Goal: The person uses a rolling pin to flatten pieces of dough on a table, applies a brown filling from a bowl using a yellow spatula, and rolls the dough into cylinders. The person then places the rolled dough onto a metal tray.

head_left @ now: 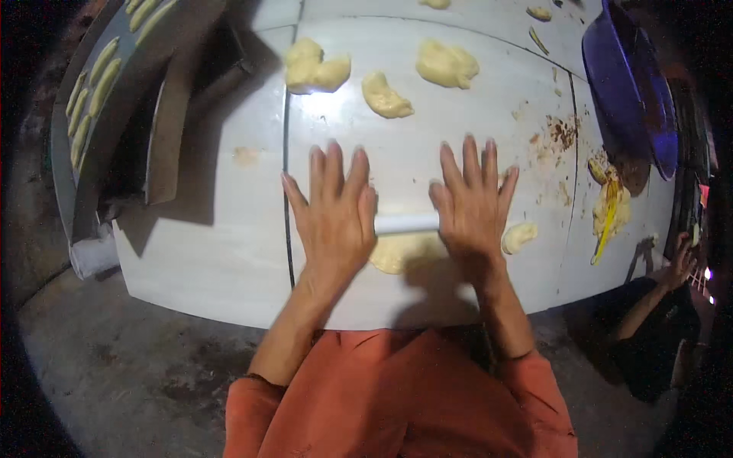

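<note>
With fingers spread and stretched forward, my left hand [336,210] and my right hand [469,210] press down over the two ends of a white rolling pin [406,223]. Both are open. Under the pin lies a flattened pale dough sheet [391,256], partly shadowed. A small dough lump [519,237] sits just right of my right hand. Beyond my fingertips are more lumps: a curved one [388,95], a double one [314,67] and a rounded one [447,65].
At left, a metal tray [65,130] holds several dough strips, beside a dark angled piece [162,130]. A purple basin [626,76] and a yellow utensil [607,225] in dough are on the white worktop [244,267]'s right. Another person's arm [649,305] shows at far right.
</note>
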Motion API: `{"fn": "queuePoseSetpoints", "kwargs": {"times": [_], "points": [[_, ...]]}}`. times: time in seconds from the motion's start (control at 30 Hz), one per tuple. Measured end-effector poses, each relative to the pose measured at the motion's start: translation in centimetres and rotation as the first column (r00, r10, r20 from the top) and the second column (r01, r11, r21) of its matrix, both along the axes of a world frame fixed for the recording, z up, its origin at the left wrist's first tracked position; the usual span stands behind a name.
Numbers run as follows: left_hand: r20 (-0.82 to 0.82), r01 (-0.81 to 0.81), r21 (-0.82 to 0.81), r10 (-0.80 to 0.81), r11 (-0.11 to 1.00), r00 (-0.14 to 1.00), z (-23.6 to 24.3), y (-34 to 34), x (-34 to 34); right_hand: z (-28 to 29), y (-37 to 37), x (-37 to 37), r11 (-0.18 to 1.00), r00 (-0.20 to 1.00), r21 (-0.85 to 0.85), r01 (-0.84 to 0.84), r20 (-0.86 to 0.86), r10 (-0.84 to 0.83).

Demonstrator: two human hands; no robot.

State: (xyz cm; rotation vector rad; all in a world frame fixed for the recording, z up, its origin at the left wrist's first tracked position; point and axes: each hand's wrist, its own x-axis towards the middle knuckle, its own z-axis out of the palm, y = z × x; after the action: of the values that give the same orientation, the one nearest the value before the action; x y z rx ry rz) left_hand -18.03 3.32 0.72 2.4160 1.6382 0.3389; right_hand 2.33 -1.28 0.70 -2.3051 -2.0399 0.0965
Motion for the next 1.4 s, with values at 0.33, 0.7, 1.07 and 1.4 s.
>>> {"fn": "queuePoseSetpoints", "kwargs": {"times": [0.33,0.7,1.07,1.4], "points": [[0.013,0.114,-0.042,-0.114,0.993,0.993,1.1,4.0,0.6,2.5,1.2,3.1,0.877,0.808,0.027,-0.479,-0.378,0.453],[-0.056,0.267,0.031,-0.265,0.963,0.963,1.0,-5.6,-2.1,2.5,-6.9,0.5,0.912,0.89,0.012,-0.411,-0.213,0.404],[0.03,0.185,-0.06,-0.183,0.981,0.983,1.0,-14.5,-3.5,-0.1,-13.7,0.6,0.859,0.849,0.207,-0.467,-0.166,0.502],[-0.029,0.011,-0.013,-0.011,1.0,1.0,0.5,-9.2,-2.1,1.0,-6.4,0.0,0.936,0.916,0.046,-0.349,-0.195,0.351]]}}
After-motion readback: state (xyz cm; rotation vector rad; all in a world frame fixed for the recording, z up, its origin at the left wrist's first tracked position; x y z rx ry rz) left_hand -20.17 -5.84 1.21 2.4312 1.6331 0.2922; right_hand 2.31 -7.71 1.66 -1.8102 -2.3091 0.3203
